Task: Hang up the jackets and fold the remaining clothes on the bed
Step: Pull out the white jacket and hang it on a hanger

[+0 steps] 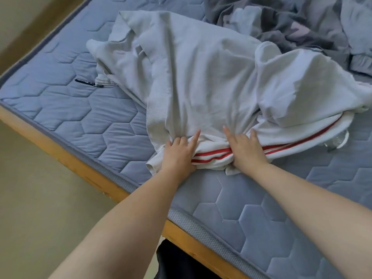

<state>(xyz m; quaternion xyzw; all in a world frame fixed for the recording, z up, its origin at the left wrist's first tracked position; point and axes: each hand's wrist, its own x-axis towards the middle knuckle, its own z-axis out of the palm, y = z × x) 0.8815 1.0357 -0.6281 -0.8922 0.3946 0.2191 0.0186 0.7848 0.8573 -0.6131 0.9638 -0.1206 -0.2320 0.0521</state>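
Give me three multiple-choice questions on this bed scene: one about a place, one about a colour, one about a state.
1. Where is the dark grey pile? A. far right of the mattress B. on the floor C. under the hands
2. Stripes on the white garment: A. blue B. red C. green
3. The light grey garment is: A. on a hanger B. neatly folded C. spread out, rumpled

A: it lies beyond the other clothes, far right.
B: red bands run along its edge.
C: it lies open and creased.
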